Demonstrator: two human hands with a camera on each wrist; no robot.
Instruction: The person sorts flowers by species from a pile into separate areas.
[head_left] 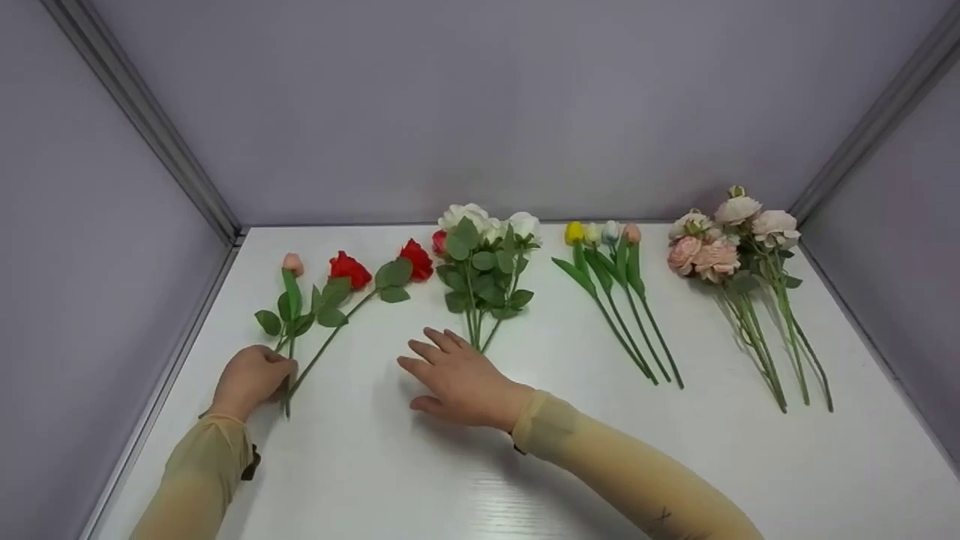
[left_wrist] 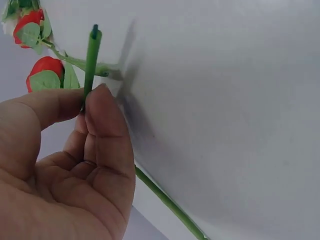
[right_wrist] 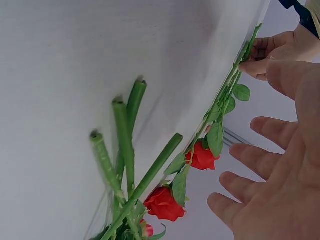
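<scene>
My left hand (head_left: 253, 381) pinches the lower green stem of a pink tulip (head_left: 292, 264) between thumb and index finger; the stem's end (left_wrist: 92, 55) sticks up past the fingertips in the left wrist view. Two red roses, one nearer (head_left: 349, 270) and one farther right (head_left: 416, 260), lie beside the tulip, and another green stem (left_wrist: 170, 202) runs beneath that hand. My right hand (head_left: 465, 379), fingers spread and holding nothing, hovers just below the stems of the white roses (head_left: 469, 217). Their cut stem ends (right_wrist: 120, 125) show in the right wrist view, apart from the fingers.
Several tulips (head_left: 611, 259) in yellow, white, blue and pink lie right of centre on the white table (head_left: 360, 480). Farther right lies a bunch of pale pink peony-like flowers (head_left: 716, 255). Grey panels (head_left: 480, 112) enclose the back and sides.
</scene>
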